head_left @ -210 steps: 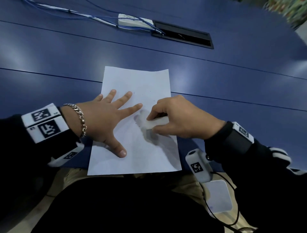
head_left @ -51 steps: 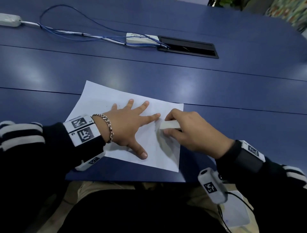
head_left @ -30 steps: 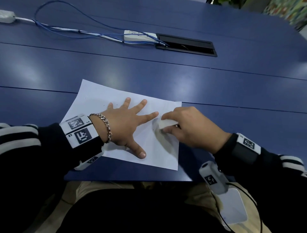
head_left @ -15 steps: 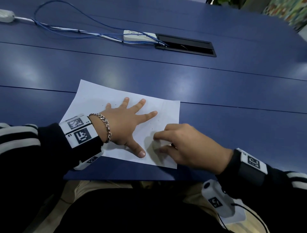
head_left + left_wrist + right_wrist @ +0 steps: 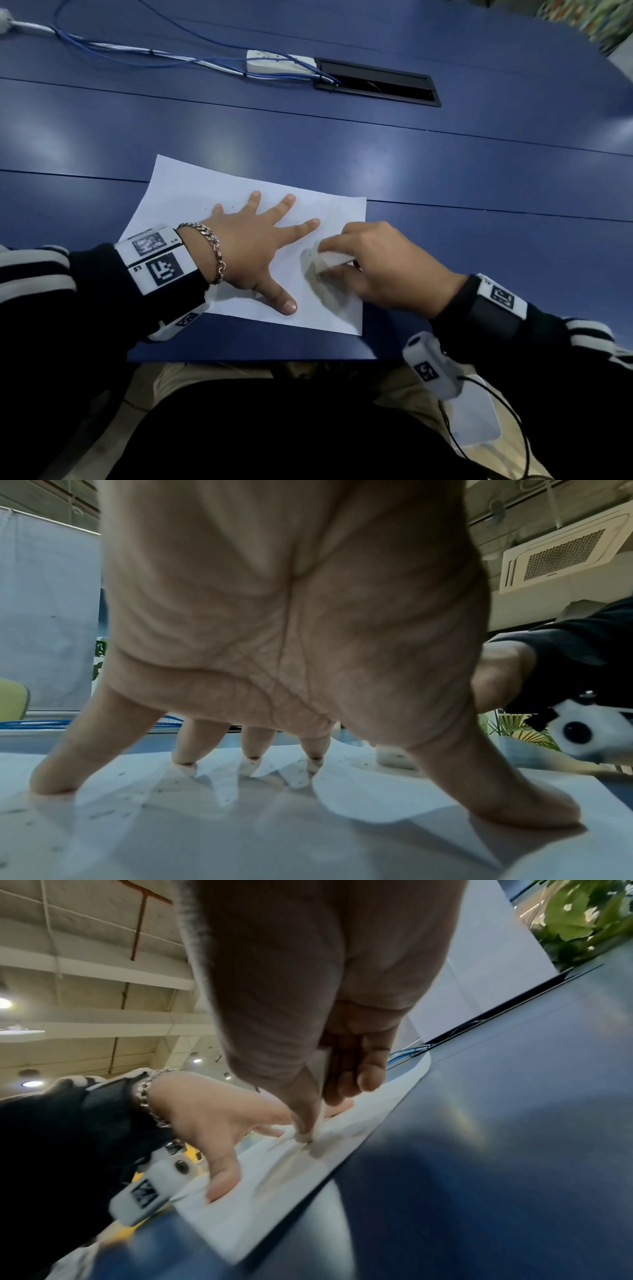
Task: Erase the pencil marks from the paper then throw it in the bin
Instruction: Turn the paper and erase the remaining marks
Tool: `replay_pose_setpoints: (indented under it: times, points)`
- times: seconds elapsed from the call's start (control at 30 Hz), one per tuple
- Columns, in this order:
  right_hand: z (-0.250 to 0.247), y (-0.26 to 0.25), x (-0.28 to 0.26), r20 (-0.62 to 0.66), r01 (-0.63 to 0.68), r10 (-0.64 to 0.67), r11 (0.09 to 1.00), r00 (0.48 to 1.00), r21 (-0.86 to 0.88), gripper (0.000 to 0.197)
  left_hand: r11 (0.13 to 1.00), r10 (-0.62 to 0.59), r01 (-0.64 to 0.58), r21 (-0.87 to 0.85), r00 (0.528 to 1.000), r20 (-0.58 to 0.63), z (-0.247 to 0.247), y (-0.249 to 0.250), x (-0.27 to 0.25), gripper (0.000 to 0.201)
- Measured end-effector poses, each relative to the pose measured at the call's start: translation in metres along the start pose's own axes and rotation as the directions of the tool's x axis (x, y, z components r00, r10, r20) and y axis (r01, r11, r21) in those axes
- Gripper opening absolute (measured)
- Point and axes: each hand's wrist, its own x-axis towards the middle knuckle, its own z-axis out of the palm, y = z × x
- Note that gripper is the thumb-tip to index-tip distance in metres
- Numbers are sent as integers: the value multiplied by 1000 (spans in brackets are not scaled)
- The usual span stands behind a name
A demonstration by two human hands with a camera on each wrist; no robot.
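so we're in the erasing part, nowhere near the bin yet. our left hand [image 5: 246, 250] is spread flat on the sheet of paper [image 5: 191, 192], fingers fanned out and pressing it down on the blue desk [image 5: 445, 178] so it doesn't slide. our right hand [image 5: 383, 263] is pinching a white eraser [image 5: 325, 260] between thumb and fingers, with its end down on the paper near the right edge, just beside the left index finger. from the left wrist view there are little dark eraser crumbs [image 5: 113, 775] scattered over the sheet, so we'd guess a good chunk of rubbing is done. can't really tell from the head view whether faint pencil lines are left near the right edge, too blurry. what's left: finish the marks, then pick up the paper and throw it out. no bin visible in any view
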Motion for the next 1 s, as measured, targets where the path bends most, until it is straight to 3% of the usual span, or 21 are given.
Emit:
replay_pose_setpoints:
  times: [0.17,0.3,0.37,0.53,0.7,0.9,1.0]
  points:
    - [4,-15,-21,150,133,-133,991,980,10,22,1000,-8,8,10,1000,12,-1,1,-1,142]
    - [-2,0,-2,45,22,-22,1000,999,3,29,1000,-2,2,15,1000,10,-1,1,-1,142]
    - [2,0,-4,4,30,-30,1000,1000,-5,31,1000,-3,3,21,1000,9,0,1,0,142]
    - [2,-18,-23,139,135,-128,990,982,-38,23,999,0,0,46,1000,3,0,0,0,141]
    - [-6,-2,3,5,-1,2,997,1000,-83,28,999,-2,2,52,1000,2,0,1,0,140]
    - [0,-14,-20,147,102,-96,994,984,-29,24,999,0,0,34,1000,-4,0,1,-2,140]
    - [-10,3,-14,41,2,-3,1000,999,30,31,1000,3,-3,10,999,-34,-1,0,-4,149]
